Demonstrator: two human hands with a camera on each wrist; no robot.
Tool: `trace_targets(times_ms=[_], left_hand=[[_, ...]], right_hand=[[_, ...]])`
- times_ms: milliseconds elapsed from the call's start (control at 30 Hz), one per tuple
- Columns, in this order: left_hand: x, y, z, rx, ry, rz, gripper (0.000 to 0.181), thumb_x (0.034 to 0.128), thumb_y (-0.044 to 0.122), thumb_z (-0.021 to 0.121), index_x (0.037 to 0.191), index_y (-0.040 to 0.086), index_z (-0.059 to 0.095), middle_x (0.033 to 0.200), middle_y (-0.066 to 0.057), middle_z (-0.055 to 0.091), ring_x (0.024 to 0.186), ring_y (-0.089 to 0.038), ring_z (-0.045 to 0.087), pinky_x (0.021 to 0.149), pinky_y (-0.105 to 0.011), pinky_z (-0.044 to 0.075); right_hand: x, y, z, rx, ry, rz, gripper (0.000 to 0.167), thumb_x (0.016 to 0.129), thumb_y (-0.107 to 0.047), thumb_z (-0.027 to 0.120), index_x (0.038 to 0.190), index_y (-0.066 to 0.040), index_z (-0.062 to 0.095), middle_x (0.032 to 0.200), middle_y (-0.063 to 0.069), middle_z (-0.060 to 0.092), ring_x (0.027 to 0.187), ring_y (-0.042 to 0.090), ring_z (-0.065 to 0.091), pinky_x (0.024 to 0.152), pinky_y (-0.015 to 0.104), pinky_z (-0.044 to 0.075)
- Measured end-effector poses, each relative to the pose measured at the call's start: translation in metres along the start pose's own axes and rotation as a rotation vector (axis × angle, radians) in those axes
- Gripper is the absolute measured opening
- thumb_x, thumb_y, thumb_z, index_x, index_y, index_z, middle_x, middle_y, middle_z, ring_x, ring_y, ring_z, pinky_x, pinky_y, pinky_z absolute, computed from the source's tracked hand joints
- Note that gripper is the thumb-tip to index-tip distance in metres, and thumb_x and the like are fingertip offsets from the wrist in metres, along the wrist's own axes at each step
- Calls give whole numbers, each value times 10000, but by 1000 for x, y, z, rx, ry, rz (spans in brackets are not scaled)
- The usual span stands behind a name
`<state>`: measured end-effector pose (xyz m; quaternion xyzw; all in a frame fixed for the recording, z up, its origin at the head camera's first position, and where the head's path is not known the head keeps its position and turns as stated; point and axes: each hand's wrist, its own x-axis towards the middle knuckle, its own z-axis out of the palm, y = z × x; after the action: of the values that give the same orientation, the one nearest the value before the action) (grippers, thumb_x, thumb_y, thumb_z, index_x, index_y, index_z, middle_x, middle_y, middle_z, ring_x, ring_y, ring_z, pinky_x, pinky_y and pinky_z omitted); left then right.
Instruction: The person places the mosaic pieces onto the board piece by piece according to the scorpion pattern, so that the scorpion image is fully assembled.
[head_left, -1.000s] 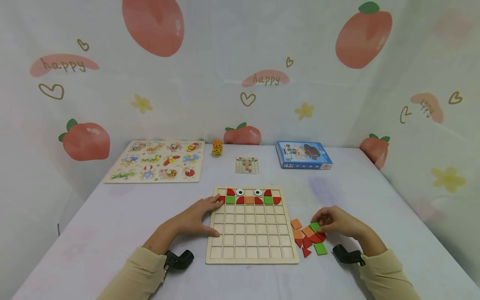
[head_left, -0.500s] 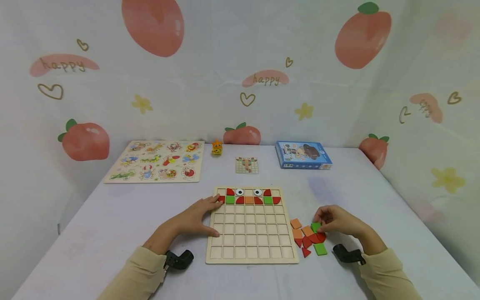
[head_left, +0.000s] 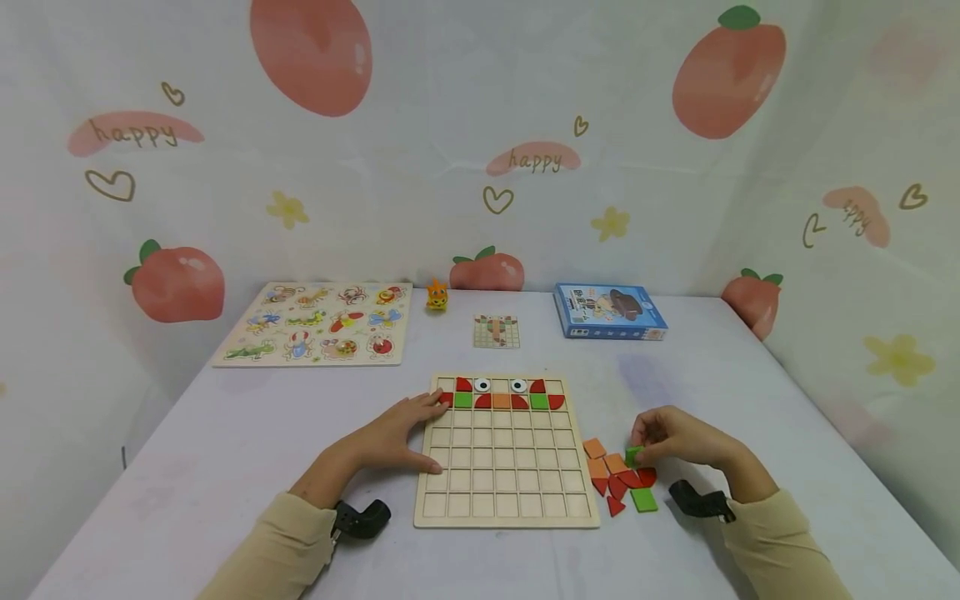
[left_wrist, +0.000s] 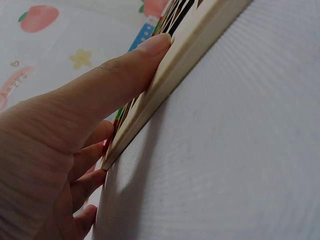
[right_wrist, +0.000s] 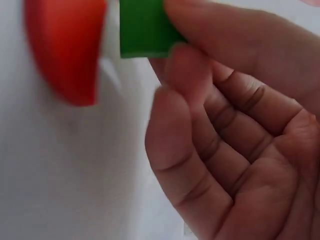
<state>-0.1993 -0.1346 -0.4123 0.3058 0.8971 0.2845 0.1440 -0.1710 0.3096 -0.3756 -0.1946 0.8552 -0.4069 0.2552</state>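
A wooden grid board [head_left: 504, 458] lies on the table, its two far rows partly filled with red, green and orange tiles and two eye pieces. My left hand [head_left: 397, 433] rests on its left edge, thumb and fingers spread; the left wrist view shows the thumb [left_wrist: 115, 75] on the rim. Right of the board, my right hand [head_left: 678, 437] pinches a green square tile [right_wrist: 145, 27] between thumb and fingers. Below that hand lie loose orange tiles [head_left: 595, 448], red tiles [head_left: 617, 506] and another green square tile [head_left: 643, 500].
Behind the board lies a small pattern card [head_left: 496, 332]. An insect puzzle board [head_left: 315, 325] is at the far left, an orange toy figure [head_left: 437, 296] beside it. A blue box [head_left: 611, 312] lies at the far right. A printed curtain [head_left: 412, 100] closes off the back.
The right hand has drawn slightly up and away from the loose tiles with the green square tile, which now shows apart from the orange and red ones. The left hand stays on the board.
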Motion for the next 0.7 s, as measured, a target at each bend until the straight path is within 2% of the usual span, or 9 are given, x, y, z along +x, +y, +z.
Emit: trace_targets(times_ms=[333,700], left_hand=[[-1,3,-2,0,-7,-5,944,693,519,758,1439,99,360,1562,-79,183,1438,-327,147,1168,-519,130],[-1,2,-1,-18,-10,-11,937,693,511,763,1438,107,364,1563,-67,181,1438,-328,142,1164,-526,137]], right_hand=[[26,-15,3,2,49,-17,212,868,-141,645,955,44,585,811,56,592,706,92,546,648,227,525],[63,-36,18,26,-22,-95,188,879,-151,639,961,15,605,802,46,590,687,111,541,636,251,528]])
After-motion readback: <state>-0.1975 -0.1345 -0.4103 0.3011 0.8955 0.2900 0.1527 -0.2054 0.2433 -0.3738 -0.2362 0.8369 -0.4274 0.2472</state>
